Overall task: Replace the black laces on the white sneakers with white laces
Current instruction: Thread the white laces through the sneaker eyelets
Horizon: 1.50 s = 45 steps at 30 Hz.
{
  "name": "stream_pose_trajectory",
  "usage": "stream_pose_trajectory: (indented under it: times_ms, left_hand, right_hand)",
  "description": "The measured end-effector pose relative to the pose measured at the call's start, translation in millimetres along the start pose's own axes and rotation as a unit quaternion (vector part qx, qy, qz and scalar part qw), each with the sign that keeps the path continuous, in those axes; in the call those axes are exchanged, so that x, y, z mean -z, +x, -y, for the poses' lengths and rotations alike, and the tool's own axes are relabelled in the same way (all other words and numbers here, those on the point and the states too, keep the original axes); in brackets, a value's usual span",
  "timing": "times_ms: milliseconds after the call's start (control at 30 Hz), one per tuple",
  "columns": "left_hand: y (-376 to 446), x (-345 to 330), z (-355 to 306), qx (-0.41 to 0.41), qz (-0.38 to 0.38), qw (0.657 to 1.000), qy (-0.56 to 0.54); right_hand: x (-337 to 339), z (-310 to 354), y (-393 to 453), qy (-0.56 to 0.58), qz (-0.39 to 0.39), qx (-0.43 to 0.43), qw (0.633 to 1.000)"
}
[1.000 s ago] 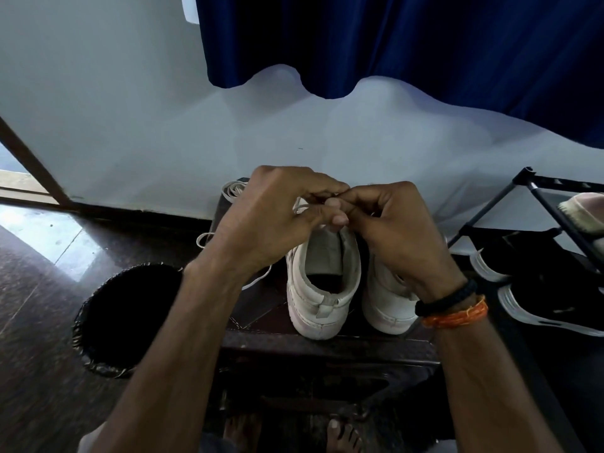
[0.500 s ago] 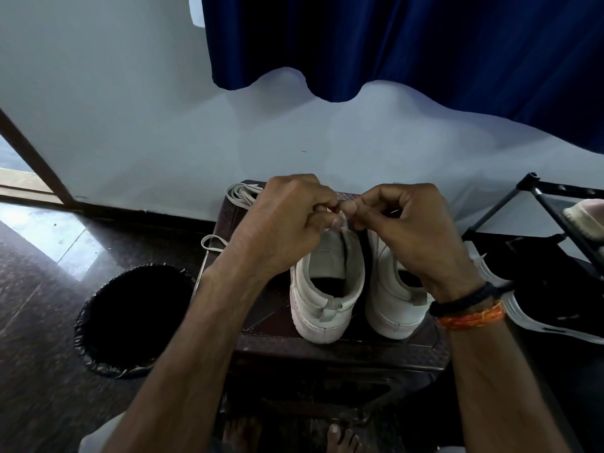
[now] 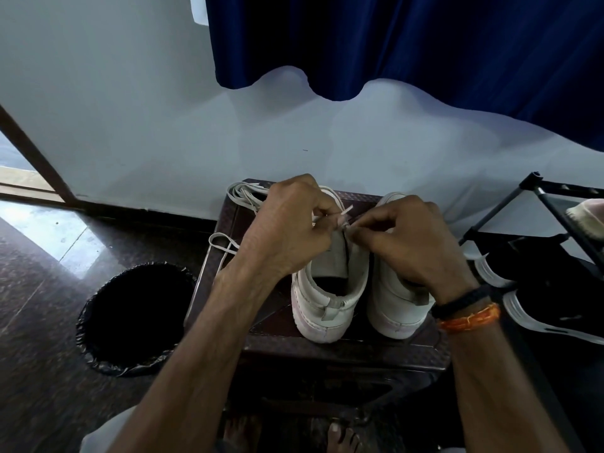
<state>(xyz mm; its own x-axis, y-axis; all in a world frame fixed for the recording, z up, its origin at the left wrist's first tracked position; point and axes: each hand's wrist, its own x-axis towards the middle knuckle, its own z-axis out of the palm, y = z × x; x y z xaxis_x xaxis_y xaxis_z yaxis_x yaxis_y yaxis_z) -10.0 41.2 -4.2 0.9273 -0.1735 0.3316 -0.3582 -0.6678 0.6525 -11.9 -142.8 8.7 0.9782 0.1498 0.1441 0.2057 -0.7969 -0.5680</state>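
Two white sneakers, smooth and leather-like, are standing side by side with heels toward the camera on a dark brown textured desk point(image 3: 327, 349): left sneaker point(image 3: 327, 302), right sneaker point(image 3: 397, 305). Left hand point(image 3: 287, 233) and right hand point(image 3: 411, 246) are meeting above the left sneaker's tongue, fingers point(image 3: 358, 235) curled, both pinching a flat white lace tip point(image 3: 347, 212). Hands are hiding the eyelets. Loose flat white laces point(image 3: 242, 194) are lying at the desk's far left corner. One round black-lined bin point(image 3: 137, 318) is sitting on the glossy floor to the left; one black shoe rack point(image 3: 552, 204) is standing to the right.
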Motion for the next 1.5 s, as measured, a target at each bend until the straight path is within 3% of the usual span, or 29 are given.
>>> stream_pose_trajectory:
  times_ms: [167, 467, 733, 1033, 1267, 1367, 1500]
  left_hand:
    - [-1, -6, 1, 0.012, 0.010, 1.000, 0.010]
    - [-7, -18, -3, 0.003, 0.054, 0.996, 0.066]
    - [-7, -22, -1, 0.005, 0.025, 0.999, 0.030]
    - [-6, -22, -4, -0.014, 0.045, 0.997, 0.064]
    - [-7, -27, -5, -0.016, 0.010, 0.996, 0.083]
    - [-7, -28, -7, 0.005, 0.001, 0.997, 0.081]
    - [-5, -27, -6, 0.022, 0.002, 0.997, 0.071]
  right_hand:
    - [-1, -5, 4, 0.094, 0.024, -0.100, 0.990]
    - [4, -8, 6, 0.199, 0.054, -0.168, 0.964]
    - [2, -12, 7, 0.199, 0.054, -0.165, 0.965]
    - [2, -8, 5, 0.192, 0.052, -0.151, 0.968]
    - [1, -7, 3, 0.204, 0.060, -0.131, 0.968]
    - [2, -10, 2, 0.170, 0.082, -0.115, 0.975]
    - [-2, -11, 1, 0.096, 0.048, -0.083, 0.991]
